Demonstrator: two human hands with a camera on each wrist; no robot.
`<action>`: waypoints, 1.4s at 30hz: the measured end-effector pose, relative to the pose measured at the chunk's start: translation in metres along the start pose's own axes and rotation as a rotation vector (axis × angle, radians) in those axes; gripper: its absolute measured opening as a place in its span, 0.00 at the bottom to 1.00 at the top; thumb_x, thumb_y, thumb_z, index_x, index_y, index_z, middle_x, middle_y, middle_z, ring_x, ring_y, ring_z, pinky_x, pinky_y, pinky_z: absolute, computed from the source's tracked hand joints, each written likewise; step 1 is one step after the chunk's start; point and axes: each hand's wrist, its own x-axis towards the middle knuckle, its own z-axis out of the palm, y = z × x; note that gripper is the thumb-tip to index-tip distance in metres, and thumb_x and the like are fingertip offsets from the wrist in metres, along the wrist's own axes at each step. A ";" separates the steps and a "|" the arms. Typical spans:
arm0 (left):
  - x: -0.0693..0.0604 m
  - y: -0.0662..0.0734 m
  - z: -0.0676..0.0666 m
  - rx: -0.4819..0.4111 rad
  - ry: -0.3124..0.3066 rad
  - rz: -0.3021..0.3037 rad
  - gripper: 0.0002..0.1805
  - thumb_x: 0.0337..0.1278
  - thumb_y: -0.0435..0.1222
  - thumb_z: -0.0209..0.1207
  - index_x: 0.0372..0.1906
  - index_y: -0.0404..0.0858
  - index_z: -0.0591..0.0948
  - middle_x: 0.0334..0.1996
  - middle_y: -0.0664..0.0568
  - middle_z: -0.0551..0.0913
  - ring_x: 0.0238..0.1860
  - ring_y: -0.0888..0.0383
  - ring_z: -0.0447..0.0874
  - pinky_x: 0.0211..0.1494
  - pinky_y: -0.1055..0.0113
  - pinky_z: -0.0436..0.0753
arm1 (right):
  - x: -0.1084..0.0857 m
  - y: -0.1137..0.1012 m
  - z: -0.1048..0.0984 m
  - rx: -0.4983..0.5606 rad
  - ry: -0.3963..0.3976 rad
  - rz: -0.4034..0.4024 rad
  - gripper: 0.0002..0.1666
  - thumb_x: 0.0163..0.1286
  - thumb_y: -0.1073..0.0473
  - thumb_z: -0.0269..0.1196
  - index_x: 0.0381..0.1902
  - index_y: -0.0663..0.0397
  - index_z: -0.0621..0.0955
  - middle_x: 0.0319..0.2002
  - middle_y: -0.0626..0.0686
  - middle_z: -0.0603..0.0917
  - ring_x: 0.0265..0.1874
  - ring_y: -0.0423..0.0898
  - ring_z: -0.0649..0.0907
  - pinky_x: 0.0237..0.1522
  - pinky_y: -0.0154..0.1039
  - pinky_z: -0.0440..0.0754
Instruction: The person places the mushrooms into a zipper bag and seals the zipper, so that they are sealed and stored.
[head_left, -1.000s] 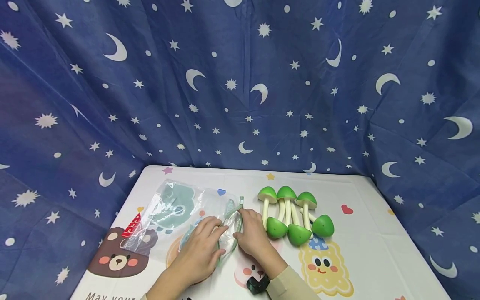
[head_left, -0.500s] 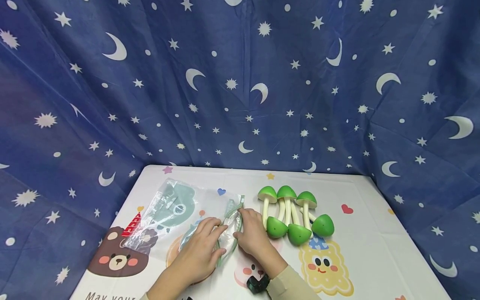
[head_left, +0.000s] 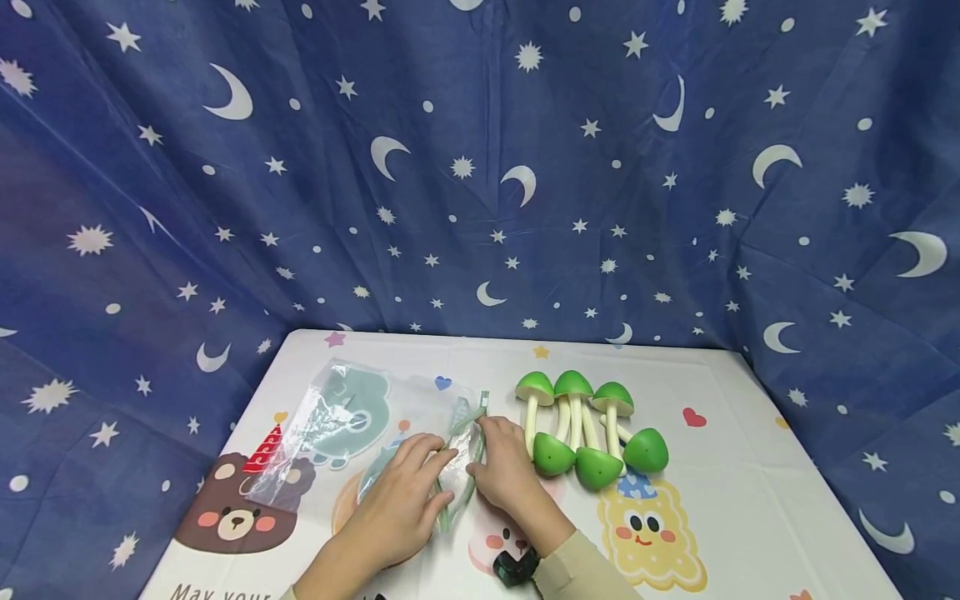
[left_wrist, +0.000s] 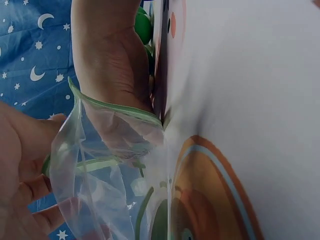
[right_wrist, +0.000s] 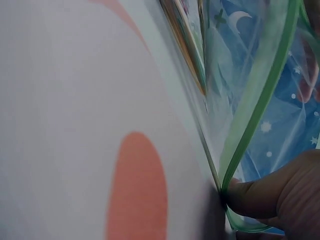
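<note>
Clear bag lies under and beyond your left hand, grip unclear; your right hand pinches its green rim.

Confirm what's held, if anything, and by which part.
Clear plastic bag with a green-edged mouth: the right grip pinches its right rim. The left grip is at the opposite side; can't tell whether it pinches.

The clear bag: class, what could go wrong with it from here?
The film of the clear bag looks limp, so its green-edged mouth might collapse if the left hand or right hand slips. The green-capped mushrooms lie close beside the right hand, so a sideways move might knock them.
</note>
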 end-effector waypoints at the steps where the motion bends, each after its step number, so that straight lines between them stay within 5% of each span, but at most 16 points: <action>1: 0.000 0.000 0.001 0.002 -0.001 -0.001 0.31 0.63 0.40 0.74 0.70 0.41 0.81 0.67 0.50 0.79 0.73 0.52 0.73 0.79 0.52 0.77 | 0.000 0.000 0.000 0.000 -0.001 0.000 0.42 0.58 0.59 0.79 0.70 0.60 0.78 0.66 0.60 0.81 0.70 0.65 0.75 0.75 0.59 0.75; 42: 0.002 -0.004 0.007 0.025 -0.042 -0.035 0.34 0.61 0.43 0.76 0.71 0.41 0.80 0.67 0.52 0.78 0.72 0.52 0.74 0.78 0.53 0.78 | -0.002 -0.015 -0.021 0.105 -0.072 0.037 0.40 0.64 0.62 0.76 0.74 0.54 0.76 0.70 0.61 0.80 0.72 0.64 0.77 0.76 0.60 0.76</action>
